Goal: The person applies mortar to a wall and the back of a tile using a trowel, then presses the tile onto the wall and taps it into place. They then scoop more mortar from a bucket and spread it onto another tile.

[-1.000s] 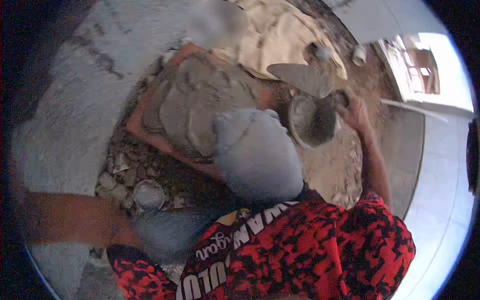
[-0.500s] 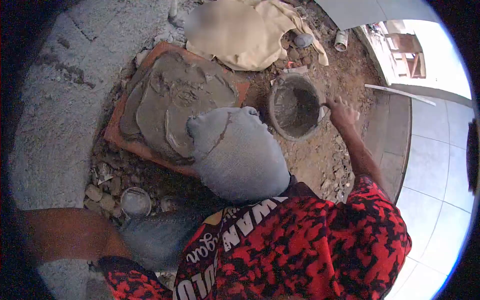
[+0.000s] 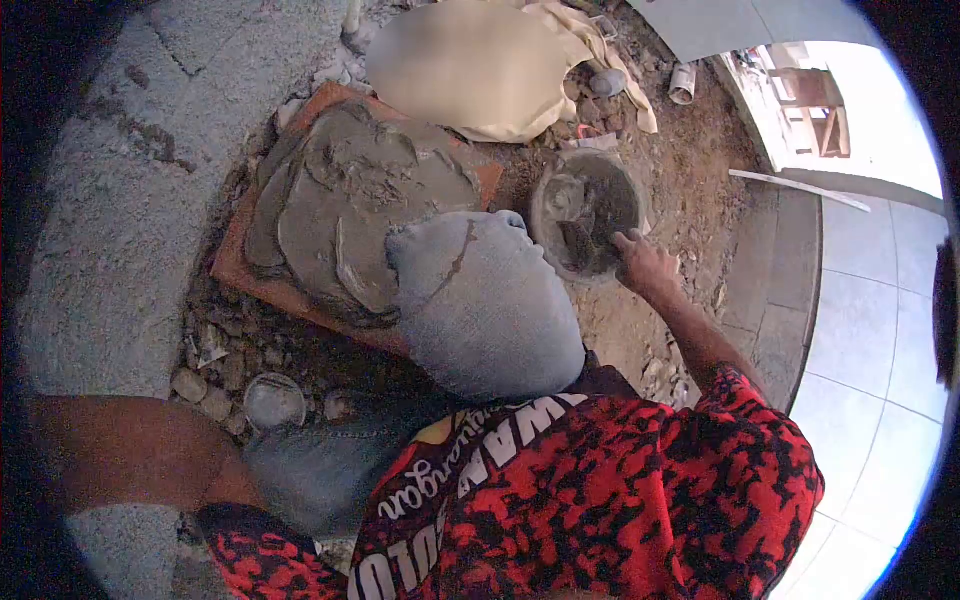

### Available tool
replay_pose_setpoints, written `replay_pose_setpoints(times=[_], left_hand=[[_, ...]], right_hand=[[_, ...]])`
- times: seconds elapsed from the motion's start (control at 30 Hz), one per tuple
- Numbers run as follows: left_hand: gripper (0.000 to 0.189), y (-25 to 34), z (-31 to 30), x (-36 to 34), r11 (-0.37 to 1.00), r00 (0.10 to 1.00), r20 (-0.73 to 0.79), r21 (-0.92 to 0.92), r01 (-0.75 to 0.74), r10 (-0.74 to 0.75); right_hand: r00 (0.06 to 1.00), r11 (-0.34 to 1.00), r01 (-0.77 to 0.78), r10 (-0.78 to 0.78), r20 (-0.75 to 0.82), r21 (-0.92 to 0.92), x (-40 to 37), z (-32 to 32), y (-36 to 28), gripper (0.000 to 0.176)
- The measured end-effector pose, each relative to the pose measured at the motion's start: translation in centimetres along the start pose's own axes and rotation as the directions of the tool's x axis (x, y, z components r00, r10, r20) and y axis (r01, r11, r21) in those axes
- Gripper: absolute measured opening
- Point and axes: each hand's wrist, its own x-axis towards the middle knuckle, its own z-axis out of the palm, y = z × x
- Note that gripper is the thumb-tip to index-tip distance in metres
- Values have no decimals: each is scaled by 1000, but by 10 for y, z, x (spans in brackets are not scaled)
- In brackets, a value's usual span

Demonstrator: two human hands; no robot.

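My right hand (image 3: 648,266) is closed at the right rim of a round mortar bucket (image 3: 553,262). It grips the handle of a trowel (image 3: 580,242), whose dark blade reaches down into the bucket. Wet grey mortar lines the bucket's inside, with a lump on its left. Left of it, a thick layer of wet mortar (image 3: 335,205) covers most of an orange-brown tile (image 3: 238,262). A denim-covered knee (image 3: 490,305) hides the tile's right part. Only the sleeve (image 3: 275,555) of my left arm shows at lower left; my left hand is out of view.
A beige cloth (image 3: 510,115) lies beyond the tile, partly blurred. Rough concrete (image 3: 100,280) spans the left. A small round container (image 3: 275,402) stands among stones near my leg. A short pipe piece (image 3: 682,83) lies at the back; pale floor tiles (image 3: 865,320) line the right.
My right hand has moved left and down to the bucket's rim. The trowel blade shows more clearly inside the bucket, and the mortar there has shifted. My knee has moved slightly right.
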Motion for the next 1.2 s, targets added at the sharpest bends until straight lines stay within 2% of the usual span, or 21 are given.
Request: replay_pose_setpoints(times=[0.07,0.13,0.17,0.23,0.37,0.43,0.47,0.53,0.57,0.63,0.7,0.8,0.83,0.9,0.97,1.0,1.03,1.07,1.1,1.17,1.2], left_hand=[[39,-1,2,0,1000,1000,-4,19,2,-2],[39,-3,6,0,999,1000,-6,35,10,-10],[39,-3,7,0,999,1000,-10,39,15,-14],[39,-4,9,2,998,1000,-12,54,19,-19],[40,-8,16,6,998,999,-7,61,32,-32],[40,-11,20,9,997,999,0,62,40,-40],[40,-11,19,10,998,999,8,55,39,-40],[40,-16,21,10,998,997,56,8,56,-56],[40,-20,21,10,997,994,88,-26,66,-63],[41,-24,27,8,998,998,61,-66,-7,11],[40,-23,31,5,999,1000,9,-46,-3,3],[37,-21,35,2,999,998,-63,-5,32,-32],[37,-21,37,4,1000,997,-77,-5,26,-27],[34,-20,42,11,997,999,-48,-73,-5,2],[33,-7,43,13,995,1000,-13,-92,-22,21],[27,4,45,9,965,964,-49,-7,262,-262],[26,13,54,4,924,922,-103,56,379,-372],[24,23,64,0,863,865,-156,105,494,-476],[25,24,78,3,890,903,-126,160,428,-411],[27,25,103,9,933,966,6,261,247,-258],[25,25,117,10,965,966,105,145,220,-236]], right_hand=[[1000,998,4,-4,1,55,7,5,3,31],[996,959,-83,73,46,273,11,32,18,27],[997,959,-76,67,44,272,10,44,24,27],[979,851,-191,127,160,490,0,63,31,40],[948,703,-314,273,165,638,-25,83,10,43],[953,622,-34,255,-161,782,-30,113,11,32],[951,618,-38,263,-161,785,-34,110,5,32],[933,66,-211,311,181,975,-37,108,-3,33],[933,64,-208,312,178,976,-39,106,-8,33],[917,-90,-207,331,225,974,-41,95,-19,36],[890,-101,-201,398,225,974,-43,101,-28,31],[859,-52,23,513,6,998,-51,100,-40,26],[855,-50,34,518,-3,998,-44,104,-42,26],[838,-255,139,545,23,957,-29,104,-49,23],[820,-187,262,560,-116,947,-8,105,-42,23],[773,-96,225,624,-118,970,-1,94,-39,27],[727,-8,187,673,-133,982,10,86,-35,31],[671,196,193,689,-275,961,27,95,-19,35],[603,392,191,676,-423,900,46,102,-1,40],[655,321,327,600,-459,889,71,64,13,39],[671,316,373,557,-489,872,95,61,22,39]])
